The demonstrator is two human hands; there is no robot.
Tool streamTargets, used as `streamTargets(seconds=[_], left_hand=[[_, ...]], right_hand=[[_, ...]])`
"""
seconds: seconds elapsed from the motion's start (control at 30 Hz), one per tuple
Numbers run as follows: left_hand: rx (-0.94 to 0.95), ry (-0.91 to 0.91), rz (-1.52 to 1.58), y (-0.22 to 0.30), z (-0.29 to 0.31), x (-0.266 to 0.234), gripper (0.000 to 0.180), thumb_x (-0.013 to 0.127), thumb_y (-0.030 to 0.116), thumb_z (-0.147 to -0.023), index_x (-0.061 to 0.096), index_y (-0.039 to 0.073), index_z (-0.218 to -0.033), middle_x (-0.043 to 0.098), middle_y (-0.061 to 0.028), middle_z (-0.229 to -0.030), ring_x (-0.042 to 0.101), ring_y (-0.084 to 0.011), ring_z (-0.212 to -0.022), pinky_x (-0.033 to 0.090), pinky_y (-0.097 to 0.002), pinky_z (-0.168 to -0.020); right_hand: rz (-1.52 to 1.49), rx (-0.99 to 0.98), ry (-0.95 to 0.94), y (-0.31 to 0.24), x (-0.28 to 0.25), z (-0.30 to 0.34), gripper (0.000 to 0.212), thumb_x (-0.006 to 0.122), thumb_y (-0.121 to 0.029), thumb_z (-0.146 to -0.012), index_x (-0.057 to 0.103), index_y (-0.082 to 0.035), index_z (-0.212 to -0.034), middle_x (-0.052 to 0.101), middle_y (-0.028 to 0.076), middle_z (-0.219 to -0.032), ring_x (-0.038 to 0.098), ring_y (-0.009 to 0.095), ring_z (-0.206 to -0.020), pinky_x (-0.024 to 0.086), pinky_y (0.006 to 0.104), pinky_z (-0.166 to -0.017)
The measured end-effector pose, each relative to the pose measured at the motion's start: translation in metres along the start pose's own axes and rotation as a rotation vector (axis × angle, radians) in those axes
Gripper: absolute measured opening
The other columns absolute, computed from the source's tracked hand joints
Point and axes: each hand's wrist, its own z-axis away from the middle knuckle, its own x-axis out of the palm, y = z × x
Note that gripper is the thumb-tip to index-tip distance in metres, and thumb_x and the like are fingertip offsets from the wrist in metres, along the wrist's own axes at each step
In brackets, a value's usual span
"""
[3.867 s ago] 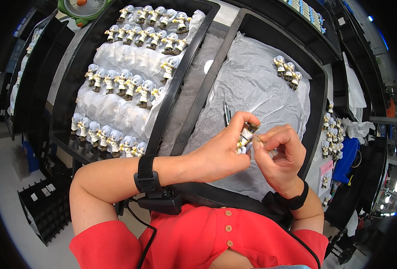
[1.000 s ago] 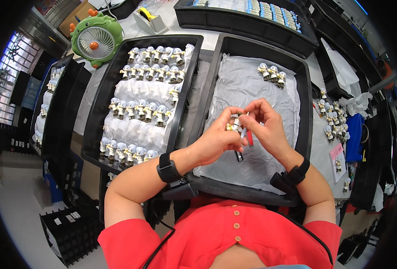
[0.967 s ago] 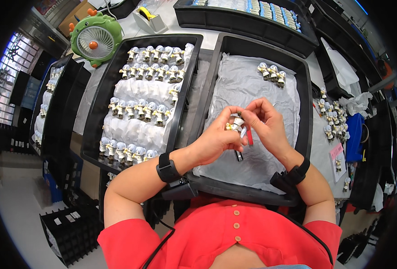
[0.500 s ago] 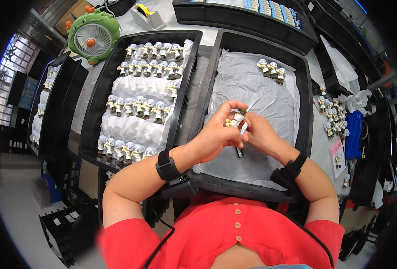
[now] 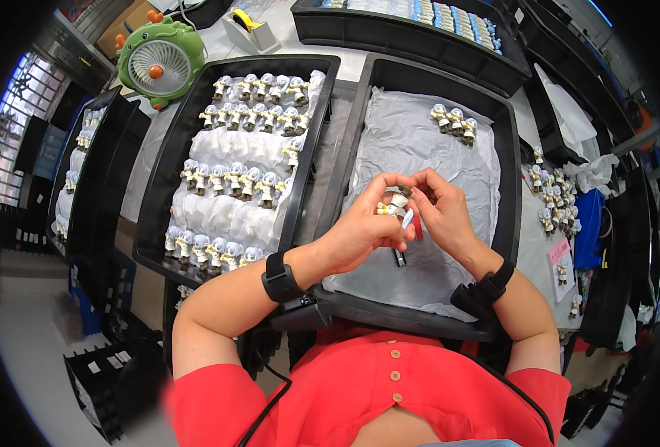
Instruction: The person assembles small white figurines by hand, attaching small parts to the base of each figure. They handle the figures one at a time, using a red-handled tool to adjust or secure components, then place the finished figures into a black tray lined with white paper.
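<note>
Over the right-hand black tray (image 5: 509, 186), my left hand (image 5: 371, 223) is closed around a small figurine (image 5: 398, 201) in white clothes, tilted with its dark boots up and away from me. The fingertips of my right hand (image 5: 445, 216) meet at those boots, thumb and forefinger closed on them. Part of the figurine is hidden by my left fingers. A red piece (image 5: 418, 227) shows between my hands, and a dark slim object (image 5: 399, 257) pokes out below them. Whether these two belong together, I cannot tell. Wrinkled white paper (image 5: 389, 127) lines the tray.
Three finished-looking figurines (image 5: 453, 123) lie at the tray's far right. Left of it, another black tray (image 5: 145, 216) holds rows of similar figurines. More figurines (image 5: 553, 194) cluster on the table at right. A green fan (image 5: 162, 63) and tape dispenser (image 5: 251, 33) stand behind.
My right hand has shifted up, its fingers now at the figurine's boots. The red piece has come into sight. My left hand keeps its hold in nearly the same place.
</note>
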Motion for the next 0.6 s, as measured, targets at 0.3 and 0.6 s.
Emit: streamTargets(seconds=[0.3,0.6], left_hand=[[-0.026,0.028,0.047,0.000,-0.001,-0.002,0.055,0.046,-0.006,-0.074,0.034,0.010,-0.125,0.047,-0.0078,-0.104,0.054,-0.0157,-0.084,0.047,-0.0260,-0.065],[-0.042,0.050,0.044,-0.001,-0.001,-0.002,0.056,0.047,-0.006,-0.073,0.033,0.010,-0.125,0.046,-0.0080,-0.106,0.054,-0.0152,-0.085,0.047,-0.0266,-0.066]], right_hand=[[-0.117,-0.020,0.103,-0.001,-0.003,0.000,0.014,0.055,-0.015,-0.090,0.056,-0.001,-0.094,0.059,0.000,-0.073,0.052,0.004,-0.062,0.041,0.0202,-0.054],[-0.144,-0.001,0.016,-0.016,-0.003,0.001,0.021,0.062,-0.018,-0.086,0.055,-0.002,-0.098,0.059,0.001,-0.076,0.053,0.004,-0.065,0.041,0.0189,-0.054]])
